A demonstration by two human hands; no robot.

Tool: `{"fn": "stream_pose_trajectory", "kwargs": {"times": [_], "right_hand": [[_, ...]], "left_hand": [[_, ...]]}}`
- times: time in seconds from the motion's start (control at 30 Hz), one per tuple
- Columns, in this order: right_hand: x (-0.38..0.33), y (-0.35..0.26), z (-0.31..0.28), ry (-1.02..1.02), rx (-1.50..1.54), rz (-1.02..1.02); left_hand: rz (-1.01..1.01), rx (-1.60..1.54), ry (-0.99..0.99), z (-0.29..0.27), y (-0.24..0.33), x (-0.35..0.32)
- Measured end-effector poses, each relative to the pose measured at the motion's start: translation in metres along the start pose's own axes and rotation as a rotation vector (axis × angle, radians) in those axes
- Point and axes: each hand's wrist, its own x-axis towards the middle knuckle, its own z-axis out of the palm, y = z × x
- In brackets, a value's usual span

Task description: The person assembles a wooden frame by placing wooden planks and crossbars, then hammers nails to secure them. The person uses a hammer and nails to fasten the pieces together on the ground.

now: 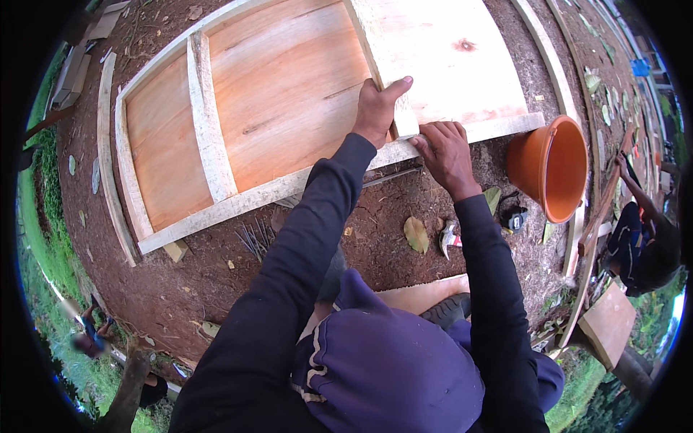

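- A pale crossbar [375,50] lies across a framed wooden panel [289,86], its near end at the near rail [289,189]; whether it is fastened there I cannot tell.
- The left hand [379,108] has its grip clamped on this bar close to the near end, thumb laid over the top.
- The right hand [449,155] is on the near rail just beside the bar's end, fingers bent over the wood and thumb toward the bar; whether its grip is clamped I cannot tell.
- A second crossbar [209,115] spans the panel farther left.
- A small wooden block [175,250] shows under the near rail, toward the left corner.
- An orange bucket [567,169] stands on the bare soil by the rail's right end.
- Near the right forearm lie a hammer [450,239], a dark tape measure [515,219] and a yellowish leaf [416,234].
- A bunch of thin dark rods [256,239] lies on the ground left of the left forearm.
- A boot [447,310] is beside a flat board [419,293] at the bottom.
- Long wooden strips lie on both sides of the panel.
- At the far right, a co-worker [642,242] has an arm stretched toward a long piece of wood.
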Motion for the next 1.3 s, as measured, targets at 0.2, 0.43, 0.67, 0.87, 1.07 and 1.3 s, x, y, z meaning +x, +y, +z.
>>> {"fn": "stream_pose_trajectory", "kwargs": {"times": [0.2, 0.43, 0.67, 0.87, 1.07, 1.3], "right_hand": [[0.0, -0.003, 0.004, 0.017, -0.011, 0.007], [-0.005, -0.005, 0.011, 0.07, -0.022, 0.002], [-0.006, 0.002, 0.015, 0.049, -0.063, -0.01], [-0.005, -0.001, 0.017, 0.073, -0.106, -0.013], [-0.008, 0.0, 0.023, 0.109, -0.112, -0.034], [-0.013, 0.0, 0.019, 0.047, -0.087, -0.003]], "left_hand": [[-0.018, 0.042, 0.081, 0.004, 0.002, 0.0], [-0.015, 0.013, 0.09, -0.001, -0.005, 0.002], [-0.03, -0.018, 0.087, 0.001, -0.005, 0.0], [0.011, -0.045, 0.097, 0.008, 0.001, -0.001], [0.015, -0.038, 0.102, 0.004, 0.001, 0.0], [0.0, -0.05, 0.1, 0.006, -0.003, -0.005]]}}
